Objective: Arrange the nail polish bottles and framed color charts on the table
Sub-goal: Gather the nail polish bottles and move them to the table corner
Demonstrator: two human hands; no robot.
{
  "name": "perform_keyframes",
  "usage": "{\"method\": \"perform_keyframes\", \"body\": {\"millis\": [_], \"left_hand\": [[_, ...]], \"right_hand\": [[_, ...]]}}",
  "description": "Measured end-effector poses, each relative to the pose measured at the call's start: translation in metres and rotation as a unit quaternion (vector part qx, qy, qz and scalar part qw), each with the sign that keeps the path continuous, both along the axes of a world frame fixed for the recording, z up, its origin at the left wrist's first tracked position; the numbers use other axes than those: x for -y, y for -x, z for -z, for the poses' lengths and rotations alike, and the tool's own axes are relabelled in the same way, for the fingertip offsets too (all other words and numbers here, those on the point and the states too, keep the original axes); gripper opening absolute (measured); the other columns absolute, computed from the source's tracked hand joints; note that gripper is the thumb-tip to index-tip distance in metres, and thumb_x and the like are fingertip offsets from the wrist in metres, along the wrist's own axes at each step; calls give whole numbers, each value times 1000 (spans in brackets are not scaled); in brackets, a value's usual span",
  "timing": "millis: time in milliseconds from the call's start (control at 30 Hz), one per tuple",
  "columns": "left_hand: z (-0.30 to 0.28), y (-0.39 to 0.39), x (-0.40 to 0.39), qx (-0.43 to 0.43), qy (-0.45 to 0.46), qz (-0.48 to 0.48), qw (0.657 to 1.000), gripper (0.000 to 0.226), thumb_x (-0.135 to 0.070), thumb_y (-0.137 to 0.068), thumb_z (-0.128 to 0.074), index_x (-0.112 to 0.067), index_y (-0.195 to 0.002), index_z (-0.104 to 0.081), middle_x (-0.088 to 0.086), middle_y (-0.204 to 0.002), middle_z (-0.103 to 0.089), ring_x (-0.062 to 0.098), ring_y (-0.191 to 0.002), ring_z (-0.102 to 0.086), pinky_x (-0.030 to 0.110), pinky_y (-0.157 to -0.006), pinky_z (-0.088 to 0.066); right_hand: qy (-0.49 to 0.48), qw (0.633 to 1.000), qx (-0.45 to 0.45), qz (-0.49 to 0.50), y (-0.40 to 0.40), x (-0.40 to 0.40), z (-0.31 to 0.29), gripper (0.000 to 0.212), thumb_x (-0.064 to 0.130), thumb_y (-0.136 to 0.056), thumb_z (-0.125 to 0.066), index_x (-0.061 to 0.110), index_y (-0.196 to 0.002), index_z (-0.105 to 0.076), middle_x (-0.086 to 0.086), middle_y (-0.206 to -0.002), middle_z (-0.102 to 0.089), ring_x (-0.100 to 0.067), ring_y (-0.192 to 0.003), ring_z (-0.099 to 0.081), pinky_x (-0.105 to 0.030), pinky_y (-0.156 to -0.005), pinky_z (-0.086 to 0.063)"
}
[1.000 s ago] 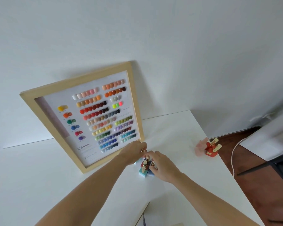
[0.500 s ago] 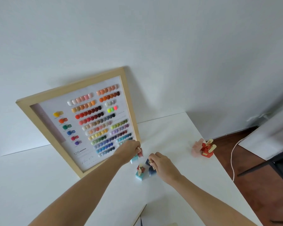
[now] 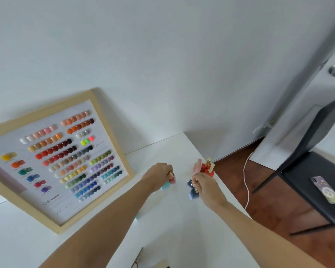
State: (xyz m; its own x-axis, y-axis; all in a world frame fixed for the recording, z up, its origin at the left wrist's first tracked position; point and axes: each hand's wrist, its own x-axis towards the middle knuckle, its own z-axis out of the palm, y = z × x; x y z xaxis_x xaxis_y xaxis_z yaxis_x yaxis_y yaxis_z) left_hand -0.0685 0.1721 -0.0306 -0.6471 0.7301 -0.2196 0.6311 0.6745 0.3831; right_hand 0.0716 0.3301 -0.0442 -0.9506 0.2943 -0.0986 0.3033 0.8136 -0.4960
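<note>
Head view: the left hand [image 3: 159, 176], centre of frame, has its fingers pinched on the gold caps of a dark-red nail polish bottle [image 3: 172, 178] and a pale teal nail polish bottle [image 3: 165, 186] just under it. The right hand [image 3: 206, 187], right of centre, has fingers clamped round the caps of two dark-blue nail polish bottles [image 3: 192, 188]. Whether either pair is lifted or resting on the white table [image 3: 174, 225] can't be told; motion blur.

The wood-framed colour chart w/ rows of painted swatches [image 3: 58, 159] leans vs. the wall at left, lower edge on the table. A red nail polish bottle w/ gold caps [image 3: 207, 169] and a pale pink bottle [image 3: 197, 166] sit by the table's right edge, just above the right hand.

Likely step: splitting the bottles into groups. To do it well, grip low on caps, keep bottles upright, set each pair down flat before letting go, approx. in line w/ the others.

Room: the bare table between the hands and in front of the chart is free. The right edge is close to the red bottle and right hand; beyond it floor, a white cable [image 3: 247, 182] and a black chair [image 3: 307, 171] w/ a phone [image 3: 326, 190]. Safer to work leftward.
</note>
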Motion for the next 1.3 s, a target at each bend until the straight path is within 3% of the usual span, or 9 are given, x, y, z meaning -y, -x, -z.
{"method": "perform_keyframes", "body": {"millis": [67,200,333,433,567,833,1000,1200,1300], "left_hand": [[3,-9,-19,12,2,10,1000,22,-18,-95,-46,-10,-107,-62,8,-109,-61,29,-100,-59,41,-87,-50],[13,-24,-53,30,6,26,999,22,-16,-93,-45,-9,-100,-65,7,-102,-63,28,-95,-61,39,-82,-52],[22,-32,-81,27,20,41,999,23,-18,-95,-46,-10,-101,-66,6,-93,-60,27,-90,-62,33,-75,-50],[28,-35,-97,37,7,39,999,31,-17,-95,-46,-15,-123,-57,-2,-84,-56,23,-83,-61,29,-71,-48],[37,-34,-109,26,28,38,999,44,-23,-95,-48,-14,-138,-41,1,-88,-57,23,-80,-57,28,-70,-46],[49,-32,-114,-28,63,14,998,51,-23,-99,-47,-17,-146,-28,9,-101,-61,28,-87,-64,38,-77,-57],[51,-35,-111,-14,40,10,999,70,-21,-99,-46,-25,-154,-2,11,-109,-60,31,-94,-62,40,-79,-55],[47,-40,-105,19,5,-1,1000,71,-31,-97,-52,-30,-153,-8,10,-113,-61,30,-99,-62,39,-84,-54],[40,-40,-98,27,-12,-8,1000,58,-29,-94,-55,-28,-146,-28,8,-116,-59,29,-102,-60,37,-85,-50]], "right_hand": [[9,1000,-9,15,-7,-15,0,27,8,-95,-43,4,-118,-56,-19,-118,-58,-23,-92,-52,-47,-94,-48],[60,997,-21,53,-13,-38,1,14,-6,-87,-46,3,-79,-54,-12,-89,-56,-27,-67,-54,-49,-67,-59],[35,997,-13,63,-11,-53,6,12,-5,-79,-55,6,-81,-59,-6,-85,-58,-25,-71,-58,-35,-64,-54],[36,997,-12,63,-6,-59,13,11,-2,-81,-58,7,-85,-62,-7,-86,-60,-24,-72,-61,-28,-59,-52],[11,998,-23,57,2,-64,22,11,7,-89,-55,8,-98,-62,-9,-93,-61,-17,-76,-54,-22,-65,-40],[11,998,-42,43,10,-70,29,20,9,-92,-54,11,-111,-60,-7,-104,-62,-24,-90,-61,-33,-79,-51],[21,998,-48,40,6,-67,31,29,7,-91,-54,13,-120,-54,-6,-111,-62,-24,-95,-61,-34,-83,-50],[17,998,-52,41,1,-63,29,36,7,-92,-56,13,-127,-50,-7,-117,-60,-25,-101,-62,-34,-90,-52],[2,997,-56,43,-3,-60,26,36,7,-91,-56,12,-126,-51,-7,-122,-56,-26,-98,-63,-36,-86,-54]]}}
